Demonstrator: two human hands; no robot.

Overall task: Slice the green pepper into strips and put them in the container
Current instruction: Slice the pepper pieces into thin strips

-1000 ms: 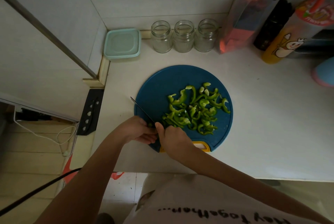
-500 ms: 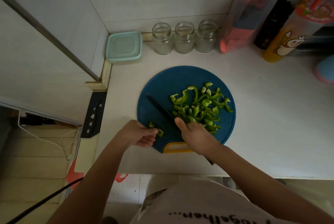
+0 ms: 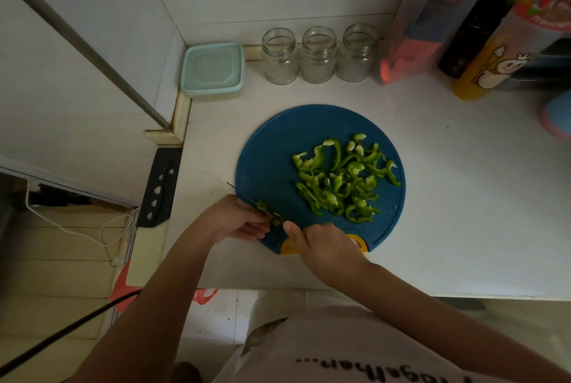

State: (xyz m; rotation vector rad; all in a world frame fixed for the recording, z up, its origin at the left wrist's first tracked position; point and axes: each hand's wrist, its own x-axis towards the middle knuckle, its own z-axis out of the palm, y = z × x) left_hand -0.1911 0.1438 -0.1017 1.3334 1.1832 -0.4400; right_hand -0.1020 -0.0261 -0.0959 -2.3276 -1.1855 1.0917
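The white tabletop (image 3: 463, 228) takes up the right half of the view and is set into a tiled corner. Two bare forearms reach in from the near edge and meet at the near-left rim of a round blue plastic cutting board (image 3: 272, 147), which has a yellow handle (image 3: 360, 243) on its near side. A loose pile of curved green pepper strips (image 3: 336, 178) lies on the right half of the board. The pale teal square plastic container (image 3: 213, 69) sits in the far left corner of the tabletop, well apart from the board. Three clear glass jars (image 3: 318, 55) stand in a row just to its right.

The right hand (image 3: 327, 246) lies over the yellow handle with its knuckles up. Its fingers are curled tight round the grip of a thin dark knife (image 3: 231, 185), and the thumb is stretched forward along it. The grip itself is hidden inside the hand. The blade runs away to the far left, and its tip sits just past the board's left rim. The left hand (image 3: 238, 222) sits just left of the blade at the board's edge. Its fingers are curled in, pinching a small green pepper piece (image 3: 268, 211) down on the board right at the blade.
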